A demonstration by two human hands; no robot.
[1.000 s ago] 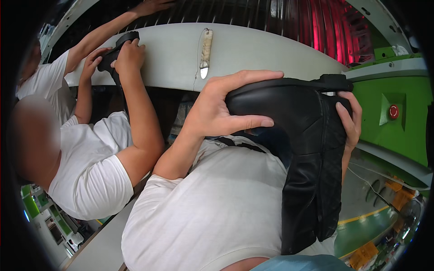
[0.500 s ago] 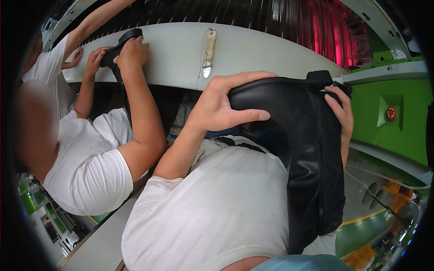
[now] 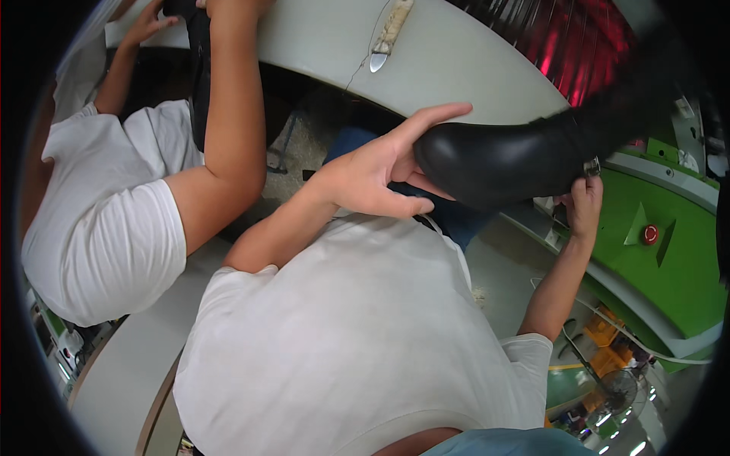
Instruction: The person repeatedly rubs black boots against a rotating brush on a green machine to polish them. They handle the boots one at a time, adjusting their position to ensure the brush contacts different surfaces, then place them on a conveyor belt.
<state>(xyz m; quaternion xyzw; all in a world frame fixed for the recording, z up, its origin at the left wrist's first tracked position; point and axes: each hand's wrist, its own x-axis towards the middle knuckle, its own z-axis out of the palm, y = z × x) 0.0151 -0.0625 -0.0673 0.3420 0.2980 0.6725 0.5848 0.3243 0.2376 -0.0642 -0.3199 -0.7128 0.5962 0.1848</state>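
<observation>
A tall black leather boot (image 3: 494, 159) lies across in front of me, its rounded toe to the left and its blurred shaft rising to the upper right. My left hand (image 3: 380, 171) cradles the toe, with thumb and forefinger spread and other fingers beneath it. At the ankle, beside a small metal buckle (image 3: 591, 166), the bent fingers of my right hand (image 3: 584, 204) close on the boot; part of them is hidden. A knife (image 3: 391, 34) with a wrapped pale handle lies on the white worktop (image 3: 319, 45), beyond my left hand.
To the left, a co-worker in a white shirt (image 3: 106, 228) handles another dark boot (image 3: 199, 83). A green machine panel (image 3: 646, 289) with a red button (image 3: 650, 234) stands at right. Dark slats lit red (image 3: 563, 53) run behind the worktop. A fan (image 3: 620, 391) is at lower right.
The boot has turned over, its shaft swinging from hanging down toward me to pointing up and right. My right hand has come lower, to the buckle. The view has shifted.
</observation>
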